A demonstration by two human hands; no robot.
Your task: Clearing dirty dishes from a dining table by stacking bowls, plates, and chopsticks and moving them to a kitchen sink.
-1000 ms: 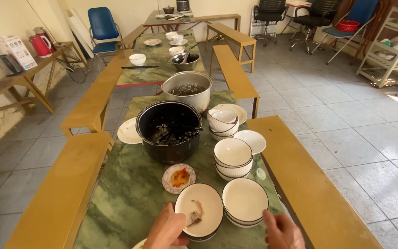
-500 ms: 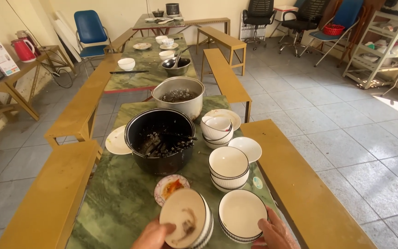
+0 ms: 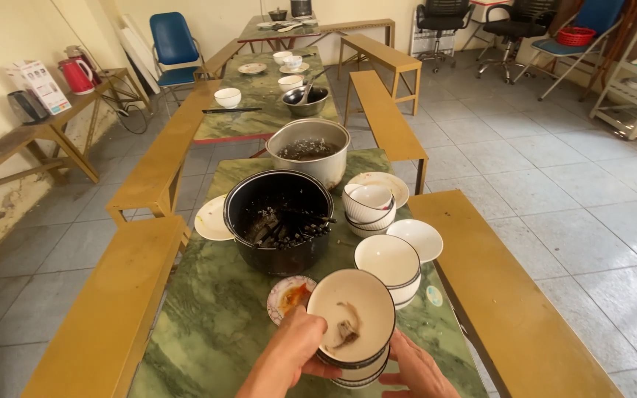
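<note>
My left hand point(image 3: 289, 357) grips the near rim of a dirty white bowl point(image 3: 351, 315) that tops a stack of bowls, tilted toward me, with food scraps inside. From below on the right, my right hand point(image 3: 416, 368) cups the bottom of that bowl stack point(image 3: 355, 365). The stack sits at the near end of a green marble table point(image 3: 208, 324). Just left of it lies a small saucer point(image 3: 286, 295) with orange sauce. A large black pot point(image 3: 278, 215) holding dark chopsticks stands behind.
More white bowls are stacked right of the pot point(image 3: 388, 263) point(image 3: 368, 206), with a shallow dish point(image 3: 416, 237), plates point(image 3: 212, 219) and a grey metal pot point(image 3: 308, 148) beyond. Wooden benches point(image 3: 108, 317) point(image 3: 503, 302) flank the table. A second table point(image 3: 259, 96) with dishes stands farther back.
The bowl stack that stood at the right has been joined under the dirty bowl into one stack. Both hands have closed in on it and the top bowl tilts toward me.
</note>
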